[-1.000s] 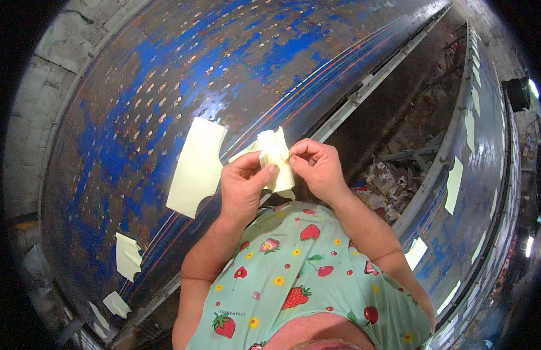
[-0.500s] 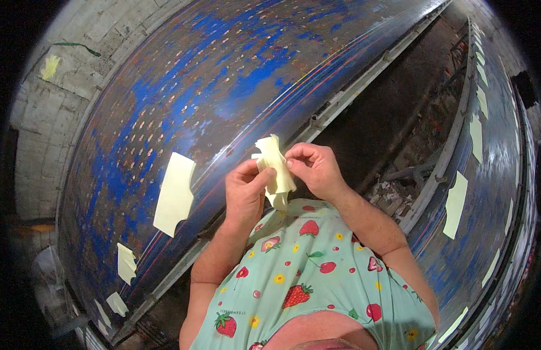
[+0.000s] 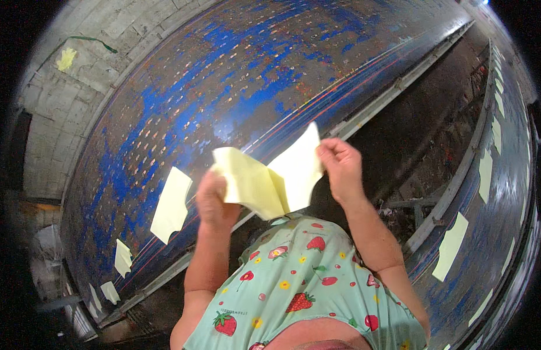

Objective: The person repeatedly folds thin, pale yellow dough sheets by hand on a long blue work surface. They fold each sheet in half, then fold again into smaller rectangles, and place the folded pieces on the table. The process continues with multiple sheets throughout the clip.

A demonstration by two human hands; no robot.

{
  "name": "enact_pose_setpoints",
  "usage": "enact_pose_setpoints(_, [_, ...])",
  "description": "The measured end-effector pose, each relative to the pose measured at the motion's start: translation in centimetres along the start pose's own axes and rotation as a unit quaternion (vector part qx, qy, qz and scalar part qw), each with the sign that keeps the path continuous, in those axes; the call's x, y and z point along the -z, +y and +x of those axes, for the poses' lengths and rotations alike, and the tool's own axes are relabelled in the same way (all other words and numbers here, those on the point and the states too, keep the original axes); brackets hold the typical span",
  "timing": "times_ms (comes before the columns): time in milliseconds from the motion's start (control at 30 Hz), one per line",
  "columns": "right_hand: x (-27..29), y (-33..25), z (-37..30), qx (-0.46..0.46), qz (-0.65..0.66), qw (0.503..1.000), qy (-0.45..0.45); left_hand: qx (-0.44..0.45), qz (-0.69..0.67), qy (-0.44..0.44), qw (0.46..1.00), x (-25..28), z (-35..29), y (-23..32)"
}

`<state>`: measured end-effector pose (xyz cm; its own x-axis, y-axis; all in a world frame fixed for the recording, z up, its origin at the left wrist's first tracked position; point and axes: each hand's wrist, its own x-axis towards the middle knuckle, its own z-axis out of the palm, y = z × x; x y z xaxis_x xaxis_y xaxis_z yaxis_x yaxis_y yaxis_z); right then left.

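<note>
Between my hands a pale yellow cut fabric piece [image 3: 253, 181] hangs spread, with a fold down its middle. My left hand [image 3: 214, 198] is closed on its left edge, slightly blurred, the fingertips partly behind the cloth. The upper right edge is pinched between thumb and fingers of my right hand [image 3: 342, 166]. On the blue, worn long table to my left lies another yellow piece [image 3: 171, 205] with a curved notch, just left of my left hand.
The long table [image 3: 235, 76] has worn blue paint and a metal rail [image 3: 399, 87] along its edge. Smaller yellow pieces [image 3: 123, 258] lie farther down it. Beyond a dark gap [image 3: 422, 122], a second table holds a row of yellow pieces [image 3: 451, 246]. A block wall [image 3: 66, 105] stands at left.
The crumpled yellow piece has been opened out between my hands. My hands have moved apart, left hand leftward and right hand rightward. The view has shifted slightly.
</note>
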<state>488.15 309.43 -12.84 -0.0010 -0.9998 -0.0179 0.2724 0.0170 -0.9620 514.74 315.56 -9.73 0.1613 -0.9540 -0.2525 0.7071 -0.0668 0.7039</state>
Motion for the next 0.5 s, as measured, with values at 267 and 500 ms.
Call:
enact_pose_setpoints(267, [-1.3,-8.5,11.5,0.217,-0.135,0.966,-0.036,-0.185,-0.181,-0.031,0.965,5.2,6.4,7.7])
enact_pose_setpoints(500, [-8.3,-3.8,16.8,0.288,-0.312,0.871,-0.246,-0.241,-0.208,0.011,0.948,3.5,10.5,5.8])
